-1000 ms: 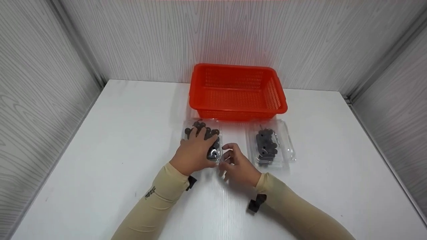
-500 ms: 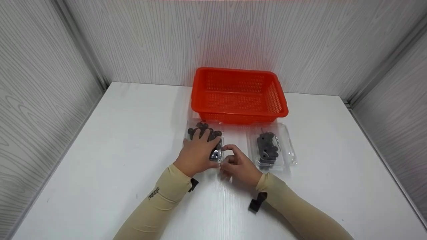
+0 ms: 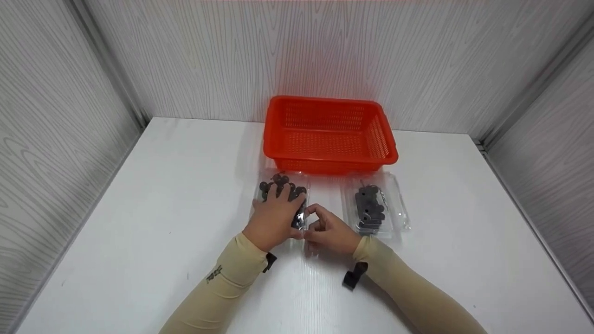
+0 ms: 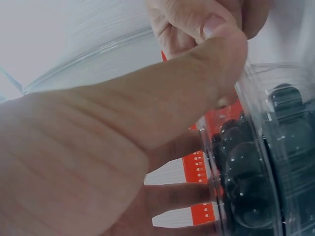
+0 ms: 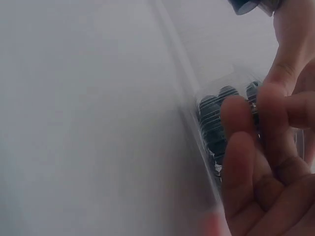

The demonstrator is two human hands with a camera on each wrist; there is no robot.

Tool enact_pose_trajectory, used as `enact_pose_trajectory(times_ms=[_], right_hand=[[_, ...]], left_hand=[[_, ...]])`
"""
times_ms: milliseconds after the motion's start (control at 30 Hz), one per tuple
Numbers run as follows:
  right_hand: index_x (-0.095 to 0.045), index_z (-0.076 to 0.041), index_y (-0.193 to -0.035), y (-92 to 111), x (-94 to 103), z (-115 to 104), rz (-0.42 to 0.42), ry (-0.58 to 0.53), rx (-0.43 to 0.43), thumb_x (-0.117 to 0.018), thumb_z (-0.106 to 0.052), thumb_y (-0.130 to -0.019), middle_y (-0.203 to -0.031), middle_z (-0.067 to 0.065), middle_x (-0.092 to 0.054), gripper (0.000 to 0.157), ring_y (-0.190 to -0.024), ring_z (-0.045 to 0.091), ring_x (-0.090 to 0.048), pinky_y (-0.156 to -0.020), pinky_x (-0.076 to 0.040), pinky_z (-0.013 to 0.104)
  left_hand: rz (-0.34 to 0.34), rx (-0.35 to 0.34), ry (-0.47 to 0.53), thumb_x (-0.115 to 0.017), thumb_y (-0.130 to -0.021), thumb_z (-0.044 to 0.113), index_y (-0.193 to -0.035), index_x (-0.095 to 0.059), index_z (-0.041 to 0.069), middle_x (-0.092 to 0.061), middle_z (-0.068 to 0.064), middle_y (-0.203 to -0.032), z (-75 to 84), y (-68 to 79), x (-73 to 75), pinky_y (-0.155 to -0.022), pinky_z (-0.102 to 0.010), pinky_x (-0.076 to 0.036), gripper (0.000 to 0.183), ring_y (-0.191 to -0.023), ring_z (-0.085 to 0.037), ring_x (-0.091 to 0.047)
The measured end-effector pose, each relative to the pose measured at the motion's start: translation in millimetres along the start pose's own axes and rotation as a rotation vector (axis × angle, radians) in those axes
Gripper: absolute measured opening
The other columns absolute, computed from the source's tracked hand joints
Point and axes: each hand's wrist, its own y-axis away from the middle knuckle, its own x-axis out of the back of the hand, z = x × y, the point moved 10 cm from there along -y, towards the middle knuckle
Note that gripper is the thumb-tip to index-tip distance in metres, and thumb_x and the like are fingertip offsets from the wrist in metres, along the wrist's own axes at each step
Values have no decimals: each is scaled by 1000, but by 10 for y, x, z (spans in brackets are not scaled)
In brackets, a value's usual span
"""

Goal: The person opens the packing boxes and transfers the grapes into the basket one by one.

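Dark grapes sit in a clear plastic box on the white table, at the seven o'clock side of a red basket. Much of the fruit is hidden under the left hand, whose fingers are spread wide over the box while its thumb reaches toward four o'clock. The right hand, at the box's four o'clock, has curled fingers, narrowly gathered beside the left thumb; whether they pinch the box's rim or hold nothing cannot be told, since the fingertips overlap in every view. In the left wrist view the box is cut off toward three and six o'clock. The right wrist view is dim and blurred; fingers cover part of the fruit, and a red smear near six o'clock is too soft to identify. At three o'clock from the first box, a second clear box holds more grapes, with glare over their outlines. Both sleeves run out of the head view, toward seven and five o'clock.

Compared with a second ago, the right index fingertip is nearer its thumb; the left hand, boxes and basket keep their arrangement.
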Motion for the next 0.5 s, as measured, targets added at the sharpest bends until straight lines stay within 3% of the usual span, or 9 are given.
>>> enact_pose_trajectory(times_ms=[167,500], right_hand=[[-33,-7,-119,13,-98,-2,-73,3,12,-58,-1,-98,-81,30,-61,33,-59,24,-61,-57,-55,31],[-32,-4,-112,-26,-51,15,-111,-55,53,-58,-2,-95,-74,11,-55,31,-59,16,-54,-54,-46,25]], left_hand=[[-12,5,30,-90,-77,47,-152,-53,18,-47,-24,-154,30,49,-25,-93,-79,-44,89,-141,-55,-40],[-16,15,91,-91,-76,47,-151,-54,17,-46,-23,-153,9,34,-7,-94,-81,-41,89,-142,-55,-37]])
